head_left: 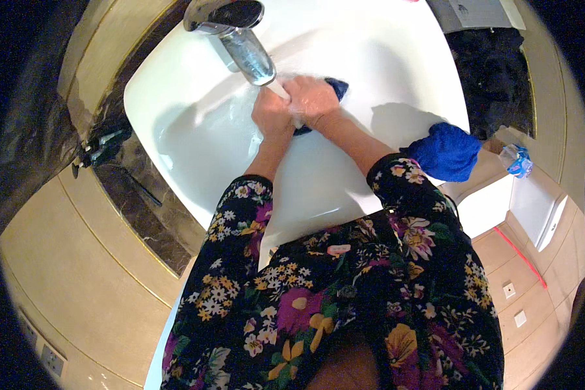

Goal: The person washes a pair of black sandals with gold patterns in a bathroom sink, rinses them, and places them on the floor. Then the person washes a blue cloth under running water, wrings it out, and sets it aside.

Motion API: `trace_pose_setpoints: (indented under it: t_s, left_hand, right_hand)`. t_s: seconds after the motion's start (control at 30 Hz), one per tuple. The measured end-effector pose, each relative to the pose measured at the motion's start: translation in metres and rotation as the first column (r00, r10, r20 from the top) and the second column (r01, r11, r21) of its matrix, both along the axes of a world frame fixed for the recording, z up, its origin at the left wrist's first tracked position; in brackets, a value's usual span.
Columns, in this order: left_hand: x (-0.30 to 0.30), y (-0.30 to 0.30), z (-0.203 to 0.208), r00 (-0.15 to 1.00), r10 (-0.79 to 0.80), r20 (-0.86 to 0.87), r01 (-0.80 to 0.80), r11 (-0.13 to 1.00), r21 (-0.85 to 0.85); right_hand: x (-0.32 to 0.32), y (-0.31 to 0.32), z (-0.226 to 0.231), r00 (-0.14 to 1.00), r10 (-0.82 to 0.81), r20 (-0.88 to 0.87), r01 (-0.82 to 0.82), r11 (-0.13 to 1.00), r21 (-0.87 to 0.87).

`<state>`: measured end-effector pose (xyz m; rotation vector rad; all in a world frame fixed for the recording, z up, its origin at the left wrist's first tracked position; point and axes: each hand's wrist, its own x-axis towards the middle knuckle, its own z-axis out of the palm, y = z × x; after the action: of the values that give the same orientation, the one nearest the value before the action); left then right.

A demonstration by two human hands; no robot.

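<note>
Under the stream from the chrome faucet (248, 57), my two hands are closed together over a dark blue cloth (337, 88). My left hand (271, 112) is a fist on the left side of the stream. Against it presses my right hand (312, 101), fingers wrapped round the wet fabric. A corner of the cloth sticks out past the right knuckles, and another bit shows below the wrists; the rest is hidden in my grip. Water runs onto both hands above the white sink basin (201, 156).
A bunched bright blue cloth (445, 153) hangs over the sink's right rim. Beyond it stands a small clear and blue plastic item (516, 160). Dark marbled counter (156, 208) borders the left side, with dark slim objects (104, 148) on it. The walls are beige.
</note>
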<state>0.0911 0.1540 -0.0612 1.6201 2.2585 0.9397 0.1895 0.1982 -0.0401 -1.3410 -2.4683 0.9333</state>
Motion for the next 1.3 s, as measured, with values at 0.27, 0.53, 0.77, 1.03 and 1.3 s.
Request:
trace_pose_setpoints:
  t_s: [0.27,0.53,0.77,1.03,1.3]
  left_hand:
    - [-0.027,0.019,0.024,0.861,-0.024,0.508,0.014,1.000,0.024]
    - [0.010,-0.029,0.033,0.987,0.037,-0.158,-0.066,0.982,-0.178]
    - [-0.003,0.001,0.004,0.941,0.020,-0.337,-0.064,0.991,-0.119]
    - [-0.042,0.004,0.038,0.817,-0.052,0.575,0.070,0.998,-0.009]
    - [0.002,-0.009,0.022,0.956,-0.194,-0.222,0.209,0.977,0.048]
  right_hand:
    - [-0.013,0.049,0.002,0.838,-0.489,-0.244,0.401,0.854,-0.332]
    - [0.009,-0.018,-0.007,0.997,0.051,-0.061,-0.027,0.938,0.346]
    - [-0.008,0.003,-0.013,0.999,-0.045,0.020,0.040,0.984,0.173]
    - [-0.003,0.053,-0.007,0.748,-0.546,-0.378,0.444,0.835,-0.326]
    - [-0.001,0.000,-0.017,0.989,-0.111,-0.103,0.134,0.958,0.252]
